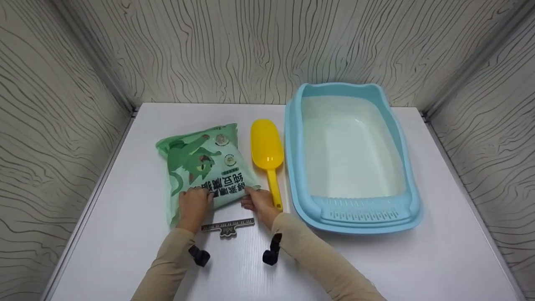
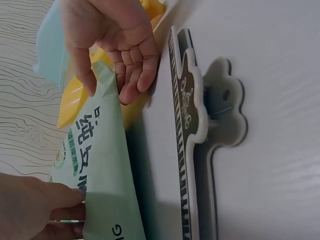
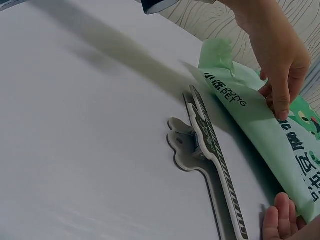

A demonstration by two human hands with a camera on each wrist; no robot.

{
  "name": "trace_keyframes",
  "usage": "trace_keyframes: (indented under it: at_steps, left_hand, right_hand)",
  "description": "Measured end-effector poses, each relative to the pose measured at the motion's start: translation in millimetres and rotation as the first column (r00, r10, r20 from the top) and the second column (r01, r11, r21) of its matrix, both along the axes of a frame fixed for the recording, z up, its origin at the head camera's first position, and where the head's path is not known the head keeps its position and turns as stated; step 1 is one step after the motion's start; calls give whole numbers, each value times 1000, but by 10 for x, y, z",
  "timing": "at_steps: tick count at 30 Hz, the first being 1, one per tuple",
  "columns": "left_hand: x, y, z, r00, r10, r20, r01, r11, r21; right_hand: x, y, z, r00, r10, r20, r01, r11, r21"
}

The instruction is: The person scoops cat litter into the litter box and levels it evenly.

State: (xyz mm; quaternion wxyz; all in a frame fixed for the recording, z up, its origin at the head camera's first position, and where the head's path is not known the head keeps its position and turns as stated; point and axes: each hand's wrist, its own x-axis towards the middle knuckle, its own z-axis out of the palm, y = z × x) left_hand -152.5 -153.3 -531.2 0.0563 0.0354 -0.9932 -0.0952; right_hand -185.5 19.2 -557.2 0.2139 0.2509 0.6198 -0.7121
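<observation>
A green bag of cat litter with a cartoon cat lies flat on the white table. My left hand pinches the printed film near its front edge, seen also in the right wrist view, where the left hand has thumb and fingers bent onto the bag. At the bag's front right corner, my right hand holds the film between thumb and fingers; the left wrist view shows that right hand around the corner. Just in front of the bag lies a bag clip with a scalloped handle, untouched.
A yellow scoop lies right of the bag, its handle close to my right hand. Further right stands a light blue litter box with a pale interior and a slotted front ledge. Patterned walls close off the back and sides.
</observation>
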Motion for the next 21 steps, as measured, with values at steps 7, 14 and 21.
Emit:
trace_keyframes:
  at_steps: [7,14,21]
  left_hand:
    - [9,-22,92,996,-28,89,21,996,81]
    - [24,-34,142,980,-76,186,43,984,175]
    - [51,25,145,968,-97,233,40,971,236]
  right_hand:
    - [16,3,46,1000,31,-3,-31,996,78]
    - [30,-4,35,998,60,-3,-60,993,106]
    - [39,-9,18,995,100,-14,-96,979,179]
